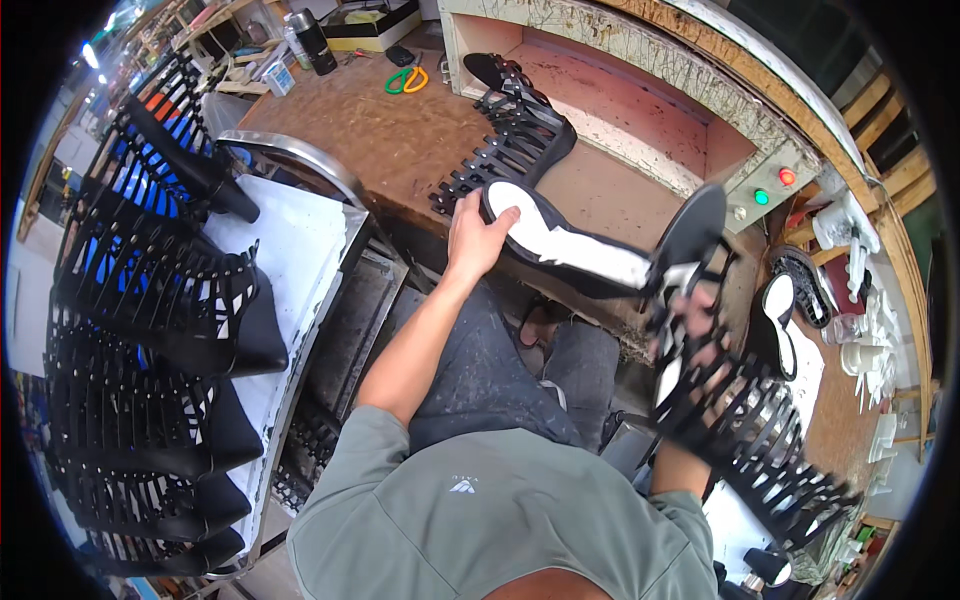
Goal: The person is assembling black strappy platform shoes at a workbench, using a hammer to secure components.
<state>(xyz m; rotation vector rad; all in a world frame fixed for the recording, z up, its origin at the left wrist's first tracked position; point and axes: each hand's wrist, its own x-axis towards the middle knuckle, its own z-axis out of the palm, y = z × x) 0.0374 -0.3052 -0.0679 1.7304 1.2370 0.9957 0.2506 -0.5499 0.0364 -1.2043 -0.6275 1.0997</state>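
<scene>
My left hand (477, 238) grips the toe end of a black shoe sole (590, 258) with a white upper face. Its thumb presses on the white face and the fingers go under the edge. On the right, my right hand (697, 325), blurred and partly hidden behind straps, holds a tall black strappy sandal (760, 430). The sandal's dark oval front (692, 230) points away from me, near the far end of the sole. Whether sandal and sole touch, I cannot tell. Another black strappy sandal (545, 130) lies on the bench beyond my left hand.
Several black strappy sandals (190, 340) stand on a white-covered rack (290, 230) at left. A brown bench (400, 145) carries scissors (406, 80) and a dark flask (312, 42). A box-like machine (620, 90) with lit buttons is behind. Another white-faced sole (778, 320) lies at right.
</scene>
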